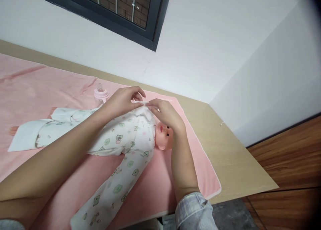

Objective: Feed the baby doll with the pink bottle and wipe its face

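A baby doll (163, 136) lies on its back on a pink blanket (150, 196), its head to the right and partly hidden behind my right forearm. It wears a white printed top (125, 133) and white printed trousers (62, 126). One long sleeve (112, 186) stretches toward the front edge. Over the doll's far shoulder, my left hand (125, 97) pinches white fabric of the top between thumb and fingers. My right hand (163, 111) grips the same bit of fabric from the other side, close to the left fingertips.
A baby bottle (101, 94) with a pale pink collar stands behind the doll's legs. The wooden table (208, 133) extends to the right of the blanket. A white wall (195, 49) and a dark-framed window (150, 32) are behind it, wooden panels (288, 156) to the right.
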`<state>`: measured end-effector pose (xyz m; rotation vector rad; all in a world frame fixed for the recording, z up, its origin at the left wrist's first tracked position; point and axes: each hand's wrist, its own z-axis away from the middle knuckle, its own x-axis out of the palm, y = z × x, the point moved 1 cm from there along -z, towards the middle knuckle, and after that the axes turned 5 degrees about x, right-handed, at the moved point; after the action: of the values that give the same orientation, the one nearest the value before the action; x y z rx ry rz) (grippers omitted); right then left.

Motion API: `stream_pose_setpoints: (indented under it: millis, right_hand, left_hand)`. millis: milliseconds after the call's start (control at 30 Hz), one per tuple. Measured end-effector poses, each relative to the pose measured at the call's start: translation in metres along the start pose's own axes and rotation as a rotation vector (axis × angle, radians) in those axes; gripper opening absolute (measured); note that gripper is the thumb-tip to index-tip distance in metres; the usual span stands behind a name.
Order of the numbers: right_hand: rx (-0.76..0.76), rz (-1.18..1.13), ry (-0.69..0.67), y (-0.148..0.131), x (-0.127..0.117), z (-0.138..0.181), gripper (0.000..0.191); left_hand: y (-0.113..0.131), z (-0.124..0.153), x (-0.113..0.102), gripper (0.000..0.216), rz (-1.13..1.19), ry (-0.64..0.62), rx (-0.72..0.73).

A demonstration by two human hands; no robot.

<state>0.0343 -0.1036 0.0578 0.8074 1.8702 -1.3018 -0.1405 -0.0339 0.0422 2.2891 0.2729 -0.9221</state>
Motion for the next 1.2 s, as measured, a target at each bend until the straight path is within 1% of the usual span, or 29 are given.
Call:
stream_pose_setpoints:
  millis: [67, 133, 200, 267, 367, 433, 500, 600, 667, 733, 867, 933, 1000, 1067, 1133, 1200]
  right_hand:
    - [0.032, -0.027, 0.048, 0.010, -0.004, -0.003, 0.025]
    - [0.099, -0.064, 0.101, 0.025, -0.012, -0.006, 0.023]
    - [0.200, -0.090, 0.149, 0.046, -0.023, -0.011, 0.023]
    - [0.281, -0.091, 0.165, 0.069, -0.032, -0.020, 0.026]
    - [0.331, -0.115, 0.164, 0.104, -0.039, -0.037, 0.033]
    - [0.368, -0.242, 0.164, 0.124, -0.035, -0.046, 0.040]
    - [0.409, -0.445, 0.150, 0.141, -0.025, -0.053, 0.045]
    - [0.472, -0.701, 0.084, 0.160, -0.006, -0.058, 0.049]
    - [0.538, -0.755, 0.048, 0.170, 0.003, -0.057, 0.053]
    - [0.589, -0.759, 0.039, 0.177, 0.008, -0.054, 0.056]
    - [0.596, -0.759, 0.072, 0.182, 0.007, -0.048, 0.062]
    - [0.565, -0.750, 0.116, 0.184, 0.004, -0.045, 0.063]
    - [0.512, -0.707, 0.191, 0.187, 0.000, -0.042, 0.056]
    - [0.465, -0.587, 0.334, 0.194, -0.003, -0.037, 0.044]
    - [0.448, -0.393, 0.531, 0.204, -0.003, -0.030, 0.036]
    - [0.470, -0.207, 0.670, 0.214, 0.001, -0.020, 0.035]
  left_hand:
    - [-0.001, 0.000, -0.006, 0.027, 0.011, 0.020, 0.016]
    - [-0.003, 0.001, -0.015, 0.027, 0.010, 0.061, 0.018]
    - [-0.005, 0.003, -0.027, 0.027, 0.018, 0.100, 0.001]
    - [-0.007, 0.005, -0.040, 0.026, 0.048, 0.137, -0.033]
    - [-0.013, 0.009, -0.059, 0.025, 0.061, 0.202, -0.092]
    - [-0.021, 0.012, -0.070, 0.026, 0.026, 0.233, -0.135]
    - [-0.031, 0.013, -0.079, 0.028, -0.020, 0.242, -0.187]
    - [-0.052, 0.015, -0.087, 0.031, -0.094, 0.247, -0.278]
    - [-0.066, 0.015, -0.091, 0.034, -0.132, 0.234, -0.340]
    - [-0.081, 0.016, -0.093, 0.038, -0.158, 0.200, -0.405]
    - [-0.112, 0.017, -0.094, 0.047, -0.172, 0.116, -0.511]
    - [-0.125, 0.017, -0.094, 0.055, -0.174, 0.064, -0.532]
    - [-0.135, 0.018, -0.094, 0.064, -0.187, 0.005, -0.544]
    - [-0.141, 0.019, -0.094, 0.074, -0.200, -0.063, -0.560]
    - [-0.147, 0.021, -0.092, 0.085, -0.208, -0.128, -0.571]
    - [-0.152, 0.023, -0.087, 0.089, -0.175, -0.119, -0.507]
